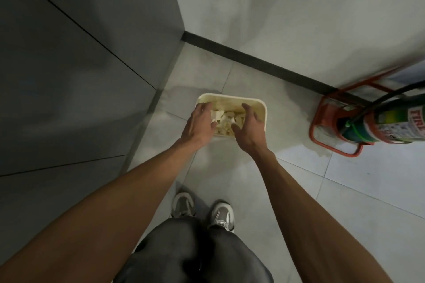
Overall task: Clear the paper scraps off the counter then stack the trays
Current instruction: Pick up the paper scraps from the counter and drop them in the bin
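Nearest: person standing, dark grey trousers and a pair of grey-and-white trainers planted on the pale grey tiled floor. Toes point toward the far corner.

Both bare forearms reach forward and down from the near edge.

Left hand: palm down over the left rim of a cream rectangular plastic bin, fingers loosely spread and nearly straight. Nothing visibly gripped; a pale scrap shows just beside the thumb, but whether it touches the thumb cannot be told.

Right hand: over the bin's right half, fingers relaxed and slightly fanned, thumb turned inward. Holds nothing that can be made out.

Bin stands on the floor just beyond the trainers, near the corner. Inside it, between and below the two hands, a heap of torn off-white paper scraps. Scraps are in the bin, none seen on the floor around it.

Right of the bin, well apart: green fire extinguisher with a red-and-white label and black hose, sitting in an orange-red metal stand.

Left: tall dark grey cabinet panel with thin seams.

Far: plain white wall, black skirting strip along its foot.
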A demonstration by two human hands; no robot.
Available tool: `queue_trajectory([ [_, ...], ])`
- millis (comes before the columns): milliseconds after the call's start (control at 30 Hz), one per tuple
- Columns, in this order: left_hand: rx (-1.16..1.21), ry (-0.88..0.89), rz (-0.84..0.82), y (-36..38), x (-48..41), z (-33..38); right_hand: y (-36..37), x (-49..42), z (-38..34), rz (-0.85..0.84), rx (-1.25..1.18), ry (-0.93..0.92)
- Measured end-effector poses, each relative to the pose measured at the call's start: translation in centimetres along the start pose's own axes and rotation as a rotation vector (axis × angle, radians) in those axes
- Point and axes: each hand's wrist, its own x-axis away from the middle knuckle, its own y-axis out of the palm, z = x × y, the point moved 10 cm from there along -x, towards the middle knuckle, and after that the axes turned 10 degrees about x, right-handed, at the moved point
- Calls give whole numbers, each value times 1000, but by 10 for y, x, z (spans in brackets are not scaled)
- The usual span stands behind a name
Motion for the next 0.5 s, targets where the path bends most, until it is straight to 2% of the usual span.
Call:
queue_trajectory([
  [200, -3, 21, 40, -69, 58, 16, -48, 55, -55, 56, -30, -29],
  [500, 74, -27, 198, -240, 223, 71, -163, 224, -203, 85, -17, -187],
])
